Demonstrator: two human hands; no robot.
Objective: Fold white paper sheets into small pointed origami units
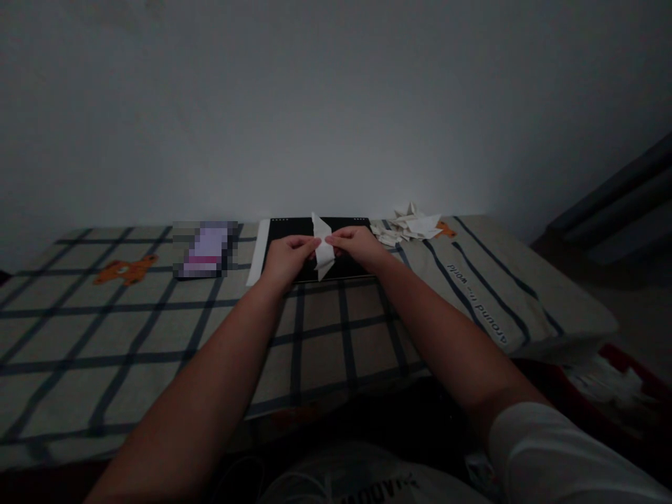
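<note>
Head view, the only one available. Clock directions are taken from the piece under inspection, with twelve towards the wall.

Item: a white, folded paper piece with pointed ends (324,257), held at or just above a flat black rectangular board with a white left edge (346,267); contact with the board cannot be confirmed. One point lies towards eleven o'clock, the other at six.

Grip: the person's bare left hand (286,260) comes in from eight o'clock, thumb and fingertips closed on the near side of the paper. The bare right hand (363,246), at three o'clock, pinches the opposite side likewise. The fingers beneath the paper are largely hidden.

Surroundings: the board lies on a counter covered in cream cloth with dark blue checks (173,336). A heap of off-white folded paper pieces (412,227) sits between two and three o'clock; a blurred, lilac-faced oblong (207,246) lies at nine.

Handling assessment: the item should be very light and fairly dry to the touch, with little risk of slipping. I judge it stiffest along its folded, layered middle, and liable to bend or tear at the thin points. Recommended hold: a light two-sided pinch at mid-length, clear of both tips.
</note>
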